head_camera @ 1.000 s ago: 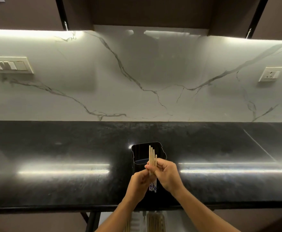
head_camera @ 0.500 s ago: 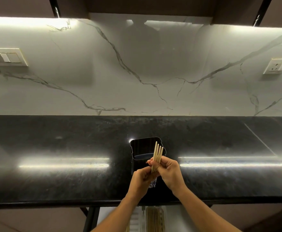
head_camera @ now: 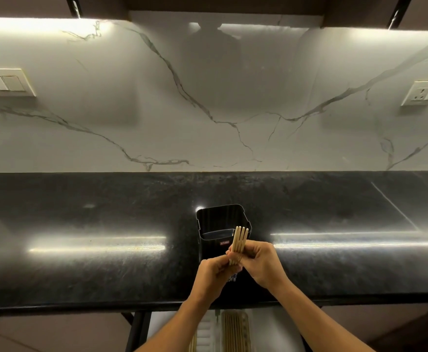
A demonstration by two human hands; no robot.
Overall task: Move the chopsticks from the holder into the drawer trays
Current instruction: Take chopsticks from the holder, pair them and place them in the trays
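A small bundle of pale wooden chopsticks (head_camera: 241, 238) stands nearly upright, pinched between both my hands just in front of the black square holder (head_camera: 223, 219). My left hand (head_camera: 213, 274) grips the lower part of the bundle and my right hand (head_camera: 261, 262) wraps it from the right. The chopsticks' blue-patterned lower ends (head_camera: 233, 276) peek out below my fingers. The holder's inside looks dark and I see no chopsticks in it. Below the counter edge, a drawer tray (head_camera: 243, 329) holds several chopsticks laid lengthwise.
The holder stands on a glossy black stone counter (head_camera: 93, 224) with a white marble backsplash behind. A switch panel (head_camera: 3, 82) is on the wall at left and a socket (head_camera: 422, 94) at right. A second white ribbed tray (head_camera: 204, 334) lies left of the chopstick tray.
The bundle has tilted slightly right, then straightened and fanned a little in my fingers. Both hands stay at the holder's front; the view has shifted down slightly.
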